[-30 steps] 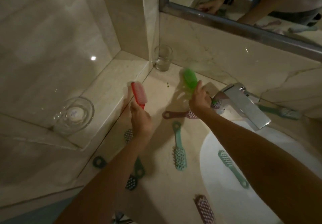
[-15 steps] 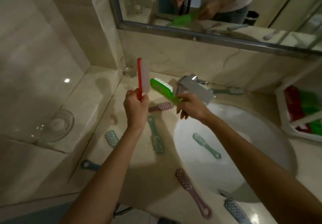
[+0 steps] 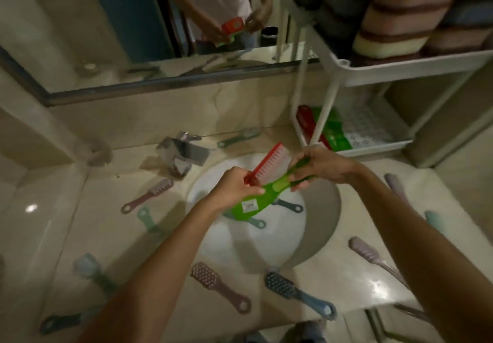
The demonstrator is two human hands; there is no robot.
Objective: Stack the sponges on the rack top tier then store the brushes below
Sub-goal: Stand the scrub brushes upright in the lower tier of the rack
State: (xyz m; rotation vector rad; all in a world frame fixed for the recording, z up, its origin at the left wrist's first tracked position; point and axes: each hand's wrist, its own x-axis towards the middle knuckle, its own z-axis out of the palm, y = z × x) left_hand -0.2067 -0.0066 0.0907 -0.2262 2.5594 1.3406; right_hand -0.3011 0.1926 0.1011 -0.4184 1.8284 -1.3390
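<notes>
Centre frame, over the sink (image 3: 234,249), the fingers of your left hand (image 3: 234,189) pinch the red brush (image 3: 269,162); your right hand (image 3: 320,168) grips the green brush (image 3: 256,200). The brushes cross, so either could snag and drop before reaching the lower tier (image 3: 378,146), right of centre.

At far right the rack's lower tier (image 3: 373,148) is open on its near side, crossed by a post (image 3: 323,120). Stored brushes (image 3: 336,133) fill its left half; its right half is bare. Sponges (image 3: 394,14) crowd the top tier (image 3: 405,68). Loose brushes (image 3: 219,286) dot the table (image 3: 106,209).
</notes>
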